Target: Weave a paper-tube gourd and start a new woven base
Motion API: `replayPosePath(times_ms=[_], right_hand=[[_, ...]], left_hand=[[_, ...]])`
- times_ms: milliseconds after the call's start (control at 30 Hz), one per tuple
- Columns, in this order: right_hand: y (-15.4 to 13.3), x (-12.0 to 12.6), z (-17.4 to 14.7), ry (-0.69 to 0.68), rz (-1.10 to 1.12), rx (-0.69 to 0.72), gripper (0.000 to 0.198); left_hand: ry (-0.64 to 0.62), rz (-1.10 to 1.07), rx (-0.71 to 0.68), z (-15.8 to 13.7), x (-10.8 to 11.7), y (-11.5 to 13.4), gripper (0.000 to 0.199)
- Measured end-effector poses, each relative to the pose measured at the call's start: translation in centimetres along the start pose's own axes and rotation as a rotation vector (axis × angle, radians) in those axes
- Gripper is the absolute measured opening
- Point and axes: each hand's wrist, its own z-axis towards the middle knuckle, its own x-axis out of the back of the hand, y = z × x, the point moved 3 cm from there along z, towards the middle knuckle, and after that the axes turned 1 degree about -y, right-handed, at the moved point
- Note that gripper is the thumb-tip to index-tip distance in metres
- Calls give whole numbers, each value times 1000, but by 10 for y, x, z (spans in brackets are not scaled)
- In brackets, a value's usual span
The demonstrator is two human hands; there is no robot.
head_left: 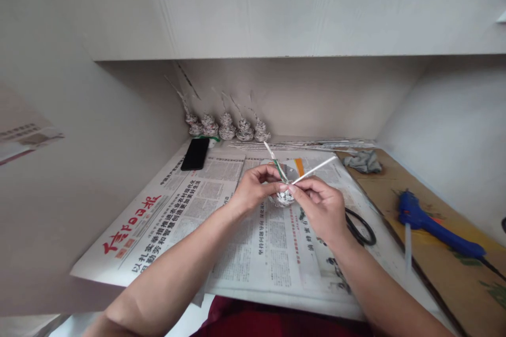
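A small woven piece of rolled newspaper [281,199], round like the bottom of a gourd, is held between my two hands above the newspaper sheets. My left hand [255,185] is closed, its thumb and fingers pinching the top of the piece from the left. My right hand [322,205] is closed too, thumb and forefinger meeting the left thumb at the base of a white paper strip [318,168] that points up to the right. A second paper strip [275,161], white with green, rises from the piece toward the upper left. The fingertips partly cover the weaving.
Several woven paper gourds [227,127] stand along the back wall, beside thin paper rods [304,145]. A black phone [195,154] lies at left. Black scissor-like handles [366,229] show past my right wrist. On cardboard [443,274] are a blue glue gun [435,229] and grey cloth [362,161].
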Motion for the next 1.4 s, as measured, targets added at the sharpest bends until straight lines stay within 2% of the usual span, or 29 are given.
replayPosePath(times_ms=[400, 700, 933, 1167, 1400], right_hand=[[-6, -3, -2, 92, -140, 73, 10], [-3, -3, -2, 147, -46, -54, 15], [-3, -3, -2, 127, -43, -53, 14], [-4, -7, -3, 110, -14, -65, 13], [1, -10, -5, 120, -42, 71, 8]], left_hand=[[41, 86, -41, -3, -2, 3, 27], [79, 78, -112, -6, -6, 5, 27], [41, 180, -190, -10, -11, 9, 23], [66, 203, -173, -13, -12, 8, 25], [102, -21, -14, -9, -14, -7, 31]])
